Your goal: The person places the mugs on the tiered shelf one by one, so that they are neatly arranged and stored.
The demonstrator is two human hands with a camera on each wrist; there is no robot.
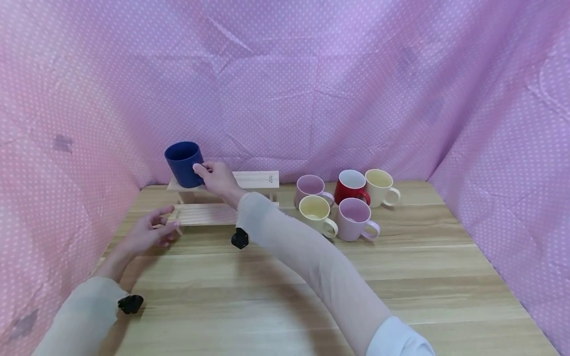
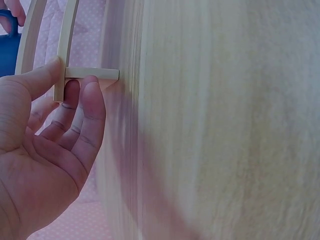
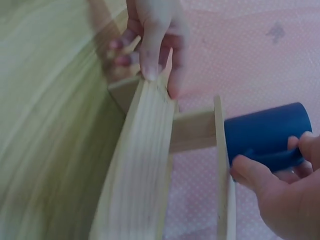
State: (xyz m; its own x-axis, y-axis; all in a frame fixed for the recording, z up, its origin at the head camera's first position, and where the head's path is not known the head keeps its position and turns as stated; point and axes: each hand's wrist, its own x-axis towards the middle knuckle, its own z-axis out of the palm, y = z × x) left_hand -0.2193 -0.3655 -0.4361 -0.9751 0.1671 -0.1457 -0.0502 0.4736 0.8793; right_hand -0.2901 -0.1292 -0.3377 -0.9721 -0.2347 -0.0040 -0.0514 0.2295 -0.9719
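Note:
A dark blue mug (image 1: 183, 165) stands at the left end of the upper board (image 1: 256, 179) of a two-step wooden rack. My right hand (image 1: 218, 179) grips the mug by its handle. In the right wrist view the mug's base meets the upper board, or nearly so. At the left end of the lower board (image 1: 207, 214), my left hand (image 1: 153, 230) pinches the wood. The left wrist view shows the thumb (image 2: 46, 77) on top of that board and fingers beneath it. My right forearm covers the lower board's right part.
Right of the rack stand two pink mugs (image 1: 352, 222), two pale yellow mugs (image 1: 378, 185) and a red mug (image 1: 343, 192) with a white inside. They sit close together on the wooden table (image 1: 213, 306). A pink dotted cloth (image 1: 285, 89) hangs behind and at both sides.

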